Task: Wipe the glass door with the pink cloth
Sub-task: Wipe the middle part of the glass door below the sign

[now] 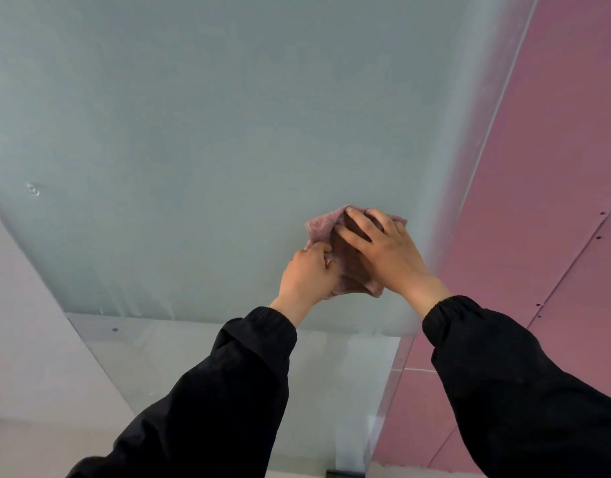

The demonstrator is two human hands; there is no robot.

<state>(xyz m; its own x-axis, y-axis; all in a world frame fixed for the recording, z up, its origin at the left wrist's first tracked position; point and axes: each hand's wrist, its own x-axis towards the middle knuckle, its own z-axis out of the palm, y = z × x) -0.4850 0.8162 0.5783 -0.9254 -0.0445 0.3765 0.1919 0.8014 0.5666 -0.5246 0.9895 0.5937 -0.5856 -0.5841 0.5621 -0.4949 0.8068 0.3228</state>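
Two hands up high, both on the pink cloth [319, 226]. Right hand [383, 251]: spread wide, fingers straight, flat on top of the cloth, pushing it onto the glass door [193, 132]. Left hand [307, 276]: curled up small, pinching the cloth's lower left edge. Cloth bunched into a soft lump, fuzzy like a towel, squashed between palm and glass, over near the door's right side. Lots of glass to the left of the hands and above them, only a little to the right before the thin metal strip [496, 115] at the door's edge. Plenty of wiping left, by the look of it, so most likely a long sweep leftward or upward next, away from that edge. Long way of the door: up and away from the hands. Long way of the cloth: hard to tell, too crumpled. Right hand on top and doing the pressing, so probably the one to lead. Left hand just beside it and a bit lower, seemingly only tidying the edge. Glass smooth and hard, milky grey-green, not see-through up here, with a clearer band [228, 357] lower down. One tiny shiny mark [33, 188] far off on the left of the glass, well apart from the cloth. Pink wall [556, 167] to the right, flat, with thin seams and small dots like screws. Pale wall [21, 322] to the left. Black sleeves [228, 391], puffy, gathered tight at the wrists.
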